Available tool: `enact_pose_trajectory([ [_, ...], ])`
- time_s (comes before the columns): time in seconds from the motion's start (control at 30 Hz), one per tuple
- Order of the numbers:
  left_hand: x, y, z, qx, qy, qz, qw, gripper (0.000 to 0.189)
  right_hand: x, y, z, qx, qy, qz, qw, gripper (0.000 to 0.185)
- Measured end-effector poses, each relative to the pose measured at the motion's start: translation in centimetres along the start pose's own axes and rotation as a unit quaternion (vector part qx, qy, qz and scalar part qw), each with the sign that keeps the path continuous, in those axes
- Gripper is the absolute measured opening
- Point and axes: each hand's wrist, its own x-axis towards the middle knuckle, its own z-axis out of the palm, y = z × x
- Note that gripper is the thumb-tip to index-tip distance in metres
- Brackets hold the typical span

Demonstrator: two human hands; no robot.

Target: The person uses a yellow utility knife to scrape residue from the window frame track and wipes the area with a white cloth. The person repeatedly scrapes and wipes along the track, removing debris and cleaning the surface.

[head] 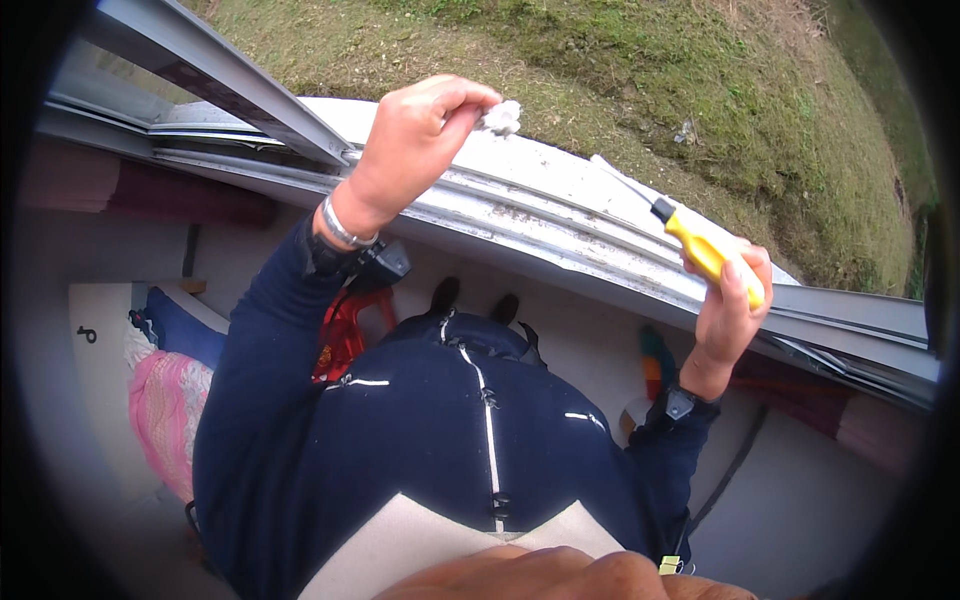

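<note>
My left hand (420, 146) pinches a small crumpled white wad (501, 118), perhaps tissue or cloth, above the outer window sill (540, 169). In my right hand (731, 300) is a screwdriver with a yellow handle (703, 251) and a black collar. Its thin shaft points up and to the left, and the tip, which looks whitish, lies over the sill's outer edge. Below both hands runs the metal sliding-window track (525, 217), with dark dirt specks along its grooves.
A grey window sash frame (232, 82) stands at the left of the opening. Outside lies a grassy slope (637, 75). Indoors are a red plastic bag or stool (345, 337), a pink cloth (165, 412) at left, and dark red curtains (187, 191) beneath the track.
</note>
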Motion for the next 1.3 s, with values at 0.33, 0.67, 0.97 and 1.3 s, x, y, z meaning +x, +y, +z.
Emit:
enact_pose_trajectory([
  [0.33, -6.4, 0.1, -1.6, 0.044, -0.202, -0.094, 0.974, 0.018, -3.3, -3.0, -3.8, -0.208, -0.05, 0.089, 0.973, 0.013],
  [0.67, -5.5, 0.6, 1.1, 0.1, -0.212, -0.018, 0.972, 0.012, -1.3, 1.8, 1.5, -0.127, -0.135, 0.14, 0.973, 0.012],
  [0.97, -4.6, 1.0, 1.7, 0.066, -0.211, 0.018, 0.975, 0.015, -1.7, 4.0, 5.7, 0.106, -0.08, 0.222, 0.966, 0.018],
  [1.3, 0.7, 0.8, -1.7, -0.037, 0.0, -0.117, 0.992, 0.017, 0.9, -1.5, -0.3, -0.049, -0.012, -0.037, 0.998, 0.026],
])
